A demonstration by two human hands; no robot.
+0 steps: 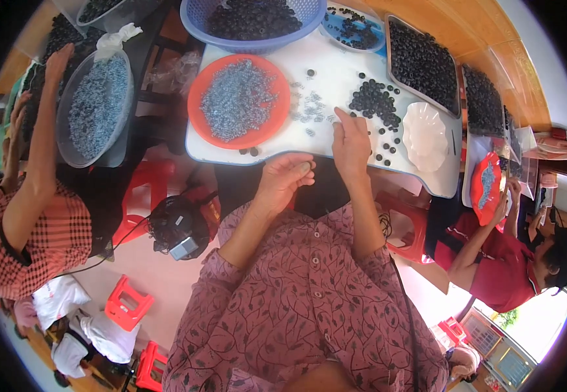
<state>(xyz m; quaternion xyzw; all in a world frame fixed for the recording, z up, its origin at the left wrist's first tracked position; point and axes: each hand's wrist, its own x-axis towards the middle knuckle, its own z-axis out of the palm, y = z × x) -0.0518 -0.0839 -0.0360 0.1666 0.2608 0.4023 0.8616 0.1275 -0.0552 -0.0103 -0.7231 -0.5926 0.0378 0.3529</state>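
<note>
My left hand (285, 179) is closed in front of the table's near edge, thumb and fingertips pinching a small black round piece (312, 164), mostly hidden by the fingers. My right hand (351, 138) is over the white table, index finger stretched out and thumb apart from it, with nothing visible between them. Its fingertip is beside a loose scatter of small clear, wiry pieces (311, 108). To its right lies a spread of black round pieces (373, 103). An orange-red plate (195, 108) heaped with bluish wiry pieces (238, 98) stands left of the scatter.
A blue basket (195, 26) of black pieces stands at the back, near a blue-white dish (378, 44) and a full metal tray (454, 108). A white scalloped plate (425, 137) sits at right. Co-workers sit left (48, 215) and right (499, 271); red stools (129, 302) are on the floor.
</note>
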